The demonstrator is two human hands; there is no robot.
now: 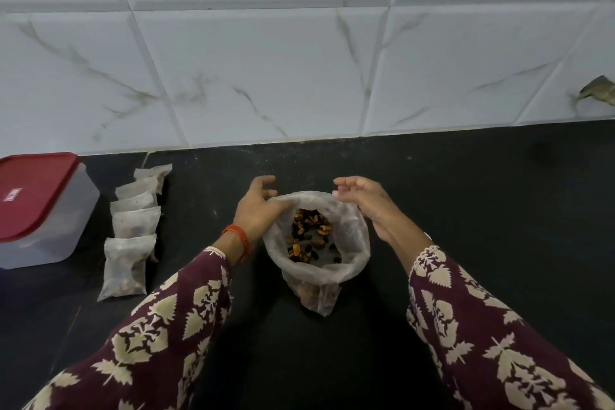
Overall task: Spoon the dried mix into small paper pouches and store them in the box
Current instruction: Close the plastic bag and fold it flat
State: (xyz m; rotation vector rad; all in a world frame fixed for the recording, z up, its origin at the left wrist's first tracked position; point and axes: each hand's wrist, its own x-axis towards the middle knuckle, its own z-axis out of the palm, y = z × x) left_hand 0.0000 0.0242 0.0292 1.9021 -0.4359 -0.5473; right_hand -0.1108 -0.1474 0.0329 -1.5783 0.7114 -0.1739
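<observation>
Centrally, standing on black counter (466,196): translucent bag (349,243) holding dried mix (309,233). Left hand (256,210) and right hand (366,203) pinching, apparently, its rim, spreading mouth wide. Lying left: filled pouches (133,236), beside red-lidded box (36,210). Remaining bare rightward: broad counter.

- Long sleeves (173,336) on both arms, deep maroon cloth printed all over with cream leaf and flower motifs.
- Cream patterned trim at each cuff (429,258), ending just short of the wrists.
- Orange-red bangle (240,236) round the left wrist, just beyond the left cuff.
- Left hand (258,206) and right hand (367,201) bare, no gloves.
</observation>
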